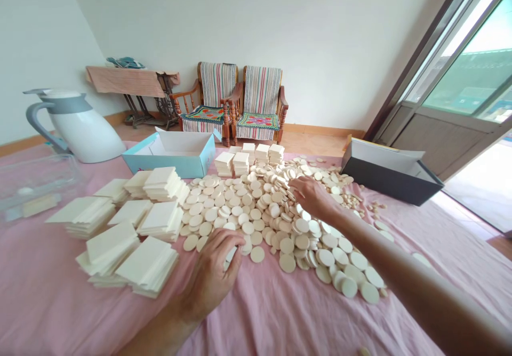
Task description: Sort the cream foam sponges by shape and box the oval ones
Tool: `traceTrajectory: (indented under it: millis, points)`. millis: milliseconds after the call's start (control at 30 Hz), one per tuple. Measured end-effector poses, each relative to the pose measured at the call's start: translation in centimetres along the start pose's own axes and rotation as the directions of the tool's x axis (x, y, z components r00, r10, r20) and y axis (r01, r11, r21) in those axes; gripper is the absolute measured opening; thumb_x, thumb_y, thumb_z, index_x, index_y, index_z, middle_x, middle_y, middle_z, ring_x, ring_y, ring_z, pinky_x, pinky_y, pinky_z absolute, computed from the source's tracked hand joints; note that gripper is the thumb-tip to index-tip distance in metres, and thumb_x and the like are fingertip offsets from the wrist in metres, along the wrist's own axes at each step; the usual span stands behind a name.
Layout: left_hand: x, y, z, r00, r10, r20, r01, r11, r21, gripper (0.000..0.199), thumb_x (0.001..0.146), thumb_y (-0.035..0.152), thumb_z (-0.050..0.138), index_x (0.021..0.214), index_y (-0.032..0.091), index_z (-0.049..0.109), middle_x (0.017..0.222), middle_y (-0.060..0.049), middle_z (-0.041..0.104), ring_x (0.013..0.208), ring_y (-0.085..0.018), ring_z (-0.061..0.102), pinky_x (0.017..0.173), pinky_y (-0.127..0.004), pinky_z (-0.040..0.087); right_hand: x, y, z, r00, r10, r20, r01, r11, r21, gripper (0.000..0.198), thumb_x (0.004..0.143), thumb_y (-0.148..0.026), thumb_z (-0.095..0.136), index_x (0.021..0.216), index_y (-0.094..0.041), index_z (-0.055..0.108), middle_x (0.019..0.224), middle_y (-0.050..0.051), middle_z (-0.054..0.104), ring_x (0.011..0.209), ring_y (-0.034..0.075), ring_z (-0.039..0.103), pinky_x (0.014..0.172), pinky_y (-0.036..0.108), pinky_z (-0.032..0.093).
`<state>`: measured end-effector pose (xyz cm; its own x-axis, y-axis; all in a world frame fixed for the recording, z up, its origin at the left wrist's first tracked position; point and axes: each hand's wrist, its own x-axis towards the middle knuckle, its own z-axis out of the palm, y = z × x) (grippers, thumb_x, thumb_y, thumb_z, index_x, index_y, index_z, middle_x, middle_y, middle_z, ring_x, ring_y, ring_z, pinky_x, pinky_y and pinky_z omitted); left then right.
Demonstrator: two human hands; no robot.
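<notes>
A wide heap of round cream-coloured discs (258,254) spreads over the pink cloth in front of me. My left hand (212,268) is curled at the near edge of the heap, thumb and fingers closed around a pale disc (230,255) that shows partly between them. Farther off to the right, my right hand (314,198) reaches into the upper part of the heap. Its fingers are drawn together and bent down among the discs; what the fingertips hold is hidden. Left of my left hand stand several uneven stacks of square cream tiles (146,262).
More square stacks (241,163) stand behind the heap. A light blue open box (170,156) and a white-grey jug (86,126) are at the back left, near a clear plastic container (38,185). At the right lies a dark open box (388,177) beside small beige pieces (352,201).
</notes>
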<state>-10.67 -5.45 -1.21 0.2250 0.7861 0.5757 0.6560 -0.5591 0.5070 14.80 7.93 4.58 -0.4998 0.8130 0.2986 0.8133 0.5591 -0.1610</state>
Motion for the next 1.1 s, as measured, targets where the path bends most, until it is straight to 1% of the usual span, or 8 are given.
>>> traceTrajectory:
  millis: [100, 333, 500, 567, 633, 800, 933, 1100]
  points:
    - [0.0, 0.4, -0.1, 1.0, 0.017, 0.017, -0.017, 1.0, -0.009, 0.012, 0.088, 0.011, 0.048, 0.092, 0.018, 0.058, 0.092, -0.005, 0.061, 0.093, -0.018, 0.055, 0.083, -0.032, 0.045, 0.6, -1.1, -0.5, 0.987, 0.113, -0.111, -0.095, 0.983, 0.156, 0.026, 0.082, -0.015, 0.046, 0.099, -0.016, 0.067, 0.092, 0.007, 0.068, 0.08, 0.016, 0.058, 0.074, 0.025, 0.04]
    - [-0.2, 0.6, 0.0, 0.996, 0.037, 0.086, -0.038, 0.999, 0.007, 0.012, 0.09, 0.012, 0.047, 0.087, 0.018, 0.058, 0.091, -0.005, 0.062, 0.092, -0.018, 0.055, 0.082, -0.032, 0.046, 3.6, -6.4, 1.8, 0.992, 0.117, 0.044, -0.125, 0.914, 0.386, 0.022, 0.081, -0.018, 0.05, 0.09, -0.017, 0.07, 0.077, 0.001, 0.067, 0.07, 0.012, 0.057, 0.066, 0.022, 0.04]
    - [-0.2, 0.4, 0.1, 0.994, 0.033, 0.108, -0.036, 0.999, 0.023, 0.013, 0.09, 0.012, 0.046, 0.086, 0.018, 0.057, 0.091, -0.004, 0.062, 0.092, -0.018, 0.054, 0.081, -0.032, 0.045, 5.4, -8.1, 3.2, 0.995, 0.091, 0.045, -0.1, 0.81, 0.578, 0.024, 0.085, -0.024, 0.053, 0.104, -0.018, 0.066, 0.094, 0.003, 0.069, 0.072, 0.011, 0.061, 0.066, 0.022, 0.044]
    - [-0.2, 0.4, 0.1, 0.993, 0.031, 0.111, -0.033, 0.999, 0.019, 0.013, 0.091, 0.012, 0.046, 0.087, 0.018, 0.057, 0.091, -0.004, 0.062, 0.092, -0.017, 0.054, 0.082, -0.033, 0.044, 5.4, -7.7, 2.7, 0.997, 0.073, 0.005, -0.064, 0.837, 0.544, 0.023, 0.085, -0.022, 0.052, 0.102, -0.017, 0.067, 0.095, 0.005, 0.069, 0.075, 0.012, 0.062, 0.068, 0.023, 0.045]
    - [-0.3, 0.4, 0.1, 0.994, 0.03, 0.107, -0.032, 0.999, 0.016, 0.013, 0.09, 0.012, 0.047, 0.087, 0.018, 0.058, 0.092, -0.003, 0.062, 0.093, -0.017, 0.054, 0.084, -0.033, 0.044, 4.9, -6.6, 1.7, 0.999, 0.039, -0.005, -0.034, 0.92, 0.391, 0.02, 0.083, -0.016, 0.053, 0.095, -0.016, 0.069, 0.091, 0.006, 0.069, 0.079, 0.015, 0.061, 0.073, 0.026, 0.045]
    - [-0.3, 0.6, 0.1, 0.994, 0.034, 0.103, -0.04, 0.998, 0.057, 0.019, 0.086, 0.011, 0.052, 0.097, 0.021, 0.063, 0.106, -0.003, 0.063, 0.106, -0.021, 0.051, 0.095, -0.041, 0.039, 2.4, -3.1, 0.8, 0.987, -0.08, 0.138, 0.072, 0.995, 0.065, 0.025, 0.075, -0.014, 0.062, 0.098, -0.018, 0.068, 0.103, 0.01, 0.065, 0.098, 0.023, 0.057, 0.087, 0.034, 0.041]
    - [-0.3, 1.0, -0.1, 0.986, 0.023, 0.165, -0.043, 0.992, 0.12, 0.03, 0.085, 0.013, 0.053, 0.109, 0.027, 0.063, 0.12, -0.002, 0.061, 0.118, -0.024, 0.046, 0.1, -0.048, 0.035, 1.1, -1.6, 1.6, 0.986, -0.071, 0.15, 0.064, 0.997, 0.051, 0.026, 0.076, -0.015, 0.059, 0.101, -0.015, 0.063, 0.104, 0.011, 0.061, 0.088, 0.019, 0.057, 0.077, 0.029, 0.042]
    - [-0.2, 1.1, -0.2, 0.979, -0.001, 0.206, -0.043, 0.977, 0.21, 0.027, 0.084, 0.009, 0.052, 0.1, 0.026, 0.066, 0.126, -0.002, 0.058, 0.121, -0.025, 0.044, 0.101, -0.05, 0.035, 1.5, -2.5, 1.5, 1.0, -0.004, 0.01, 0.003, 0.991, 0.13, 0.025, 0.077, -0.019, 0.058, 0.101, -0.016, 0.058, 0.089, 0.005, 0.061, 0.073, 0.014, 0.055, 0.069, 0.025, 0.04]
